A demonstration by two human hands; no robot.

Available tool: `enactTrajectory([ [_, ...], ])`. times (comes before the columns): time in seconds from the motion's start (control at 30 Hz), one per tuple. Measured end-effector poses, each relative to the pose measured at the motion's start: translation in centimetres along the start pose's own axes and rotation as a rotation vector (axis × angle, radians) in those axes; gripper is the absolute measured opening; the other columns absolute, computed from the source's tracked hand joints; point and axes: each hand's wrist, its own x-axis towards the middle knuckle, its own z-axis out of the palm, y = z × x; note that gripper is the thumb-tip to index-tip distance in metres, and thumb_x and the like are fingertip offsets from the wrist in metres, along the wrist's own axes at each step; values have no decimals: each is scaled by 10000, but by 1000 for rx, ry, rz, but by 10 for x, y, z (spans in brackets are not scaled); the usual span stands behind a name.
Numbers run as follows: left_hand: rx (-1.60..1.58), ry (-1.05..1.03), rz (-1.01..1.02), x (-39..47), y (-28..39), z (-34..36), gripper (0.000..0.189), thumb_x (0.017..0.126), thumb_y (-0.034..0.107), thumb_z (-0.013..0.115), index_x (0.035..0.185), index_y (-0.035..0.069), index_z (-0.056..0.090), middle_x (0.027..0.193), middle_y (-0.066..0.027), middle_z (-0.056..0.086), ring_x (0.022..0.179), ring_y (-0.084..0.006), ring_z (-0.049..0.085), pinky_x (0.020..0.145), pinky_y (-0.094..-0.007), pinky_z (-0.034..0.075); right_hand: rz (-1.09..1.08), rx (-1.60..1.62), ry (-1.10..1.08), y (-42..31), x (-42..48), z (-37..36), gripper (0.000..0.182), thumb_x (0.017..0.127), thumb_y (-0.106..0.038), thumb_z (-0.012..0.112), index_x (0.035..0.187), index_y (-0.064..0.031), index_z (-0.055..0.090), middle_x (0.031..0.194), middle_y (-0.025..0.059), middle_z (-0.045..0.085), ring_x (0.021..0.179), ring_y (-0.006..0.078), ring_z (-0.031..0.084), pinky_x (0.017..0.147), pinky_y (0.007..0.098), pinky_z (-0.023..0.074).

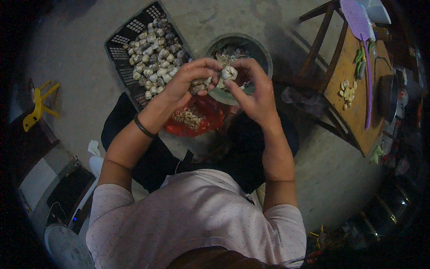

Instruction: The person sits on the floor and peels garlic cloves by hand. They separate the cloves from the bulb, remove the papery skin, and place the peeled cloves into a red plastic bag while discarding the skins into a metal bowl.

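My right hand pinches a whitish garlic bulb between thumb and fingers, above a round greenish basin with dry skins and scraps inside. Beside it, my left hand has its fingers curled round a darker, rough-skinned piece of garlic, partly hidden by the fingers. Left of the basin stands a black plastic crate heaped with garlic bulbs. Under my left hand, a red plastic bag lies open with small cloves in it.
To the right, a wooden stool or small table bears peeled cloves, green peppers and a purple fly swatter. A yellow plastic object is at the far left. A white fan stands at the lower left.
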Motion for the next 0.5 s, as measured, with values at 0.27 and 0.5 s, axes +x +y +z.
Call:
enactTrajectory([
  [0.27,581,132,332,-2,0,13,362,813,125,679,1153,29,599,1054,-75,630,981,-137,577,840,-278,474,66,78,-1,5,-2,4,219,787,-59,667,987,0,600,913,111,622,808,191,630,722,299,495],
  [0.5,622,143,397,-4,2,17,282,833,137,663,1089,32,610,985,-41,637,939,-123,579,837,-273,464,159,112,-23,11,-6,6,225,792,-57,658,998,2,587,921,113,642,790,186,646,721,311,506],
])
